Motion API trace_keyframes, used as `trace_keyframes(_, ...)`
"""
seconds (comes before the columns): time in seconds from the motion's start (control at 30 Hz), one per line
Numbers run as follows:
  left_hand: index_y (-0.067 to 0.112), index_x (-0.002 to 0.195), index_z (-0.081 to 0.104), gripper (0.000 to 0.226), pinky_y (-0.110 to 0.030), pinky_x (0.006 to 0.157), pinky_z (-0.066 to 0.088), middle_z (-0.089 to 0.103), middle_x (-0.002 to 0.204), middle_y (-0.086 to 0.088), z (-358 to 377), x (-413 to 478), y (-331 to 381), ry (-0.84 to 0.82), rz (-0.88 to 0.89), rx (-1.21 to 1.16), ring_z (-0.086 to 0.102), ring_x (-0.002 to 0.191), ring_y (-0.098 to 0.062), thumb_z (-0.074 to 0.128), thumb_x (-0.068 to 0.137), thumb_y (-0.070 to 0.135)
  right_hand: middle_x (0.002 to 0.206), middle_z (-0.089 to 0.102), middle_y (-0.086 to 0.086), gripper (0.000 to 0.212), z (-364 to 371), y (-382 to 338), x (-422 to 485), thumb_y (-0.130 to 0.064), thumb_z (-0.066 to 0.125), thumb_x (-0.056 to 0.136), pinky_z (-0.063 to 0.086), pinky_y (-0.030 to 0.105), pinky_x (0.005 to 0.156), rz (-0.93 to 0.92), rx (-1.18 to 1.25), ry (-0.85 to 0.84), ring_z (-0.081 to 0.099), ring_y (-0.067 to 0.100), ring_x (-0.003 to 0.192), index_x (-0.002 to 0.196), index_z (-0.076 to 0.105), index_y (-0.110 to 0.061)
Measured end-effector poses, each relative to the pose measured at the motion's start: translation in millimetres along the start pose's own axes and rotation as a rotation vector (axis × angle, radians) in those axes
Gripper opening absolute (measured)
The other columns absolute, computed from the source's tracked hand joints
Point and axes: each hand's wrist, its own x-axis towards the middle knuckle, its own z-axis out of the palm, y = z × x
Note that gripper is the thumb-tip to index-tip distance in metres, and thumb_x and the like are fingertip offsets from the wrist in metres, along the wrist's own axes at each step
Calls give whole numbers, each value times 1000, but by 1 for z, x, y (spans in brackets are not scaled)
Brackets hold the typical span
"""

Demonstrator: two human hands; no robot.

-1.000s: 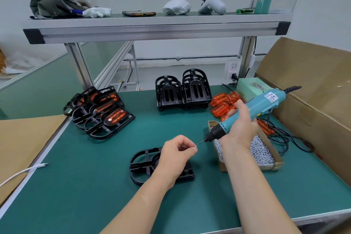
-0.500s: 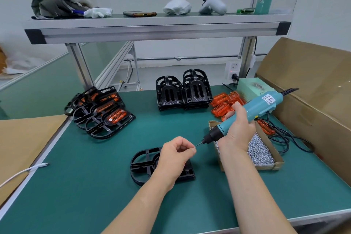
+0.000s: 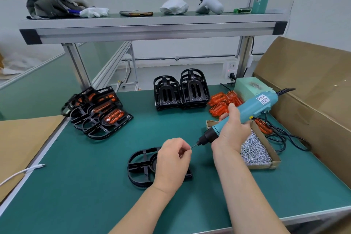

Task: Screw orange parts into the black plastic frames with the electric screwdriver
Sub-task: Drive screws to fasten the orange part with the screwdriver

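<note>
The left hand [image 3: 171,159] is hovering over a single black frame [image 3: 141,167] that is lying flat on the green desk [image 3: 95,186], and it is hiding the right part of this frame. Its fingers [image 3: 183,146] are curling and pinching a small screw [image 3: 190,148] against the tip of the electric screwdriver [image 3: 252,109]; the screw is too small to see clearly. The right hand [image 3: 232,131] is gripping the blue body of the screwdriver with all fingers around it, and the tool is pointing down to the left, above the desk. Just behind this hand, an open cardboard tray [image 3: 266,138] full of silver screws is standing on the desk. The loose orange parts [image 3: 220,103] are lying in a pile at the far right, beside two stacks of empty black frames [image 3: 180,91]. At the far left, a heap of frames with orange parts already inside [image 3: 98,112] is resting on the desk. The black cord [image 3: 284,138] of the screwdriver is lying coiled near a large cardboard box [image 3: 303,91].
</note>
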Motion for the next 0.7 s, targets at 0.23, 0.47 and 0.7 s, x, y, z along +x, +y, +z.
trace_keyframes(0.23,8,76,63,23,-17,72,34,58,73,2,-8,-6,-11,78,252,215,49,71,-20,75,71,-10,52,57,-9,15,6,14,-6,-23,73,86,49,26,59,3,-49,-38,54,4,50,88,58,-19)
trace_keyframes(0.47,29,105,69,28,-28,89,30,61,103,16,-43,-11,-34,-102,140,350,49,101,-12,65,79,36,53,56,-9,18,10,23,-6,-21,73,87,47,22,56,-66,-102,-113,52,7,51,84,55,-18)
trace_keyframes(0.7,34,86,79,19,-35,102,29,70,108,12,-46,-19,-43,-202,246,525,60,105,-21,60,86,35,52,58,-9,20,14,35,-18,-26,75,83,45,17,53,-205,-203,-230,54,7,51,78,57,-19)
